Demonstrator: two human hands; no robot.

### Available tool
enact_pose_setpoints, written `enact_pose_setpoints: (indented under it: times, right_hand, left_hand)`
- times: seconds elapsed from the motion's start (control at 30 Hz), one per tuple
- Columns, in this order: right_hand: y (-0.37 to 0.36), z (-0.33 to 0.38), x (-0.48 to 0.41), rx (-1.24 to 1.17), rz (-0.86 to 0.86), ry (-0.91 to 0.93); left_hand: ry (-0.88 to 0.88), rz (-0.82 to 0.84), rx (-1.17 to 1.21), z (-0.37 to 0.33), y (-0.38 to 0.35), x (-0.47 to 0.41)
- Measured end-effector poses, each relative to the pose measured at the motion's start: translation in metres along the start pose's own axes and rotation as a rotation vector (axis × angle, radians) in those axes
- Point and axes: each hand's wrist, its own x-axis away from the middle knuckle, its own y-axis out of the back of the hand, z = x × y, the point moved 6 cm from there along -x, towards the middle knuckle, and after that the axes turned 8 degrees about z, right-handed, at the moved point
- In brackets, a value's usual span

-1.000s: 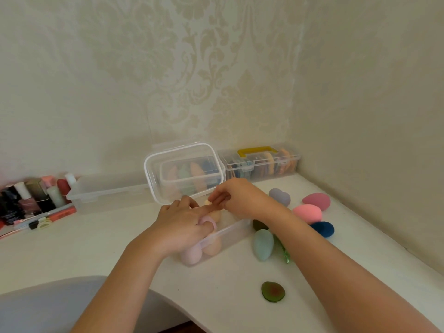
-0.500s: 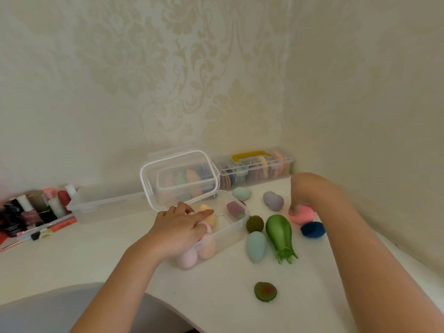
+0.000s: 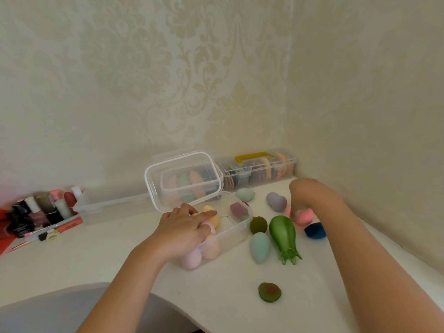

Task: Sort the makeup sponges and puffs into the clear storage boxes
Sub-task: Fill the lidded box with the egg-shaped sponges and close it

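An open clear box [image 3: 241, 227] with its lid [image 3: 182, 179] raised stands mid-table and holds pink, peach and dark red sponges. My left hand [image 3: 185, 227] rests flat on the sponges at the box's near end, fingers fairly straight. My right hand [image 3: 303, 197] reaches down at the right, and its fingertips pinch a pink sponge [image 3: 305, 216] lying on the table. Loose beside the box lie an olive sponge [image 3: 258, 224], a teal sponge [image 3: 260, 246], a green eggplant-shaped sponge [image 3: 284, 234], a navy sponge [image 3: 315, 230], a lavender sponge [image 3: 276, 201], a mint sponge [image 3: 244, 194] and an avocado puff [image 3: 269, 292].
A closed clear box with a yellow handle [image 3: 259, 169] full of puffs stands against the back wall. Another clear box [image 3: 113, 205] sits at the left, next to cosmetic bottles [image 3: 40, 212]. Walls close the corner at back and right; the table's curved front edge is near me.
My right hand left the open box and moved right, down onto the pink sponge. The sponges it had hidden came into view. My left hand stayed on the box.
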Motion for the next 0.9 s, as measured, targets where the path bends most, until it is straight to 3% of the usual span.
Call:
enact_pose_setpoints:
  times: [0.13, 0.2, 0.3, 0.47, 0.77, 0.9]
  right_hand:
    - [0.023, -0.003, 0.014, -0.257, -0.252, 0.099]
    - [0.036, 0.005, 0.02, -0.497, -0.374, 0.292]
    - [0.043, 0.036, 0.034, -0.802, -0.357, 0.618]
    - [0.025, 0.089, 0.047, -0.637, -0.272, 0.823]
    - [-0.003, 0.123, 0.043, -0.219, -0.212, 0.722]
    - [-0.004, 0.127, 0.039, -0.273, -0.215, 0.688]
  left_hand:
    - [-0.005, -0.004, 0.011, 0.0, 0.0, 0.0]
    - [-0.005, -0.005, 0.015, 0.0, 0.0, 0.0]
    - [-0.009, -0.013, 0.014, 0.001, 0.0, -0.001]
    - [-0.022, -0.029, 0.027, 0.001, 0.0, -0.001]
    - [-0.033, -0.073, 0.066, 0.002, 0.001, 0.001]
    - [-0.03, -0.094, 0.068, 0.001, 0.003, 0.003]
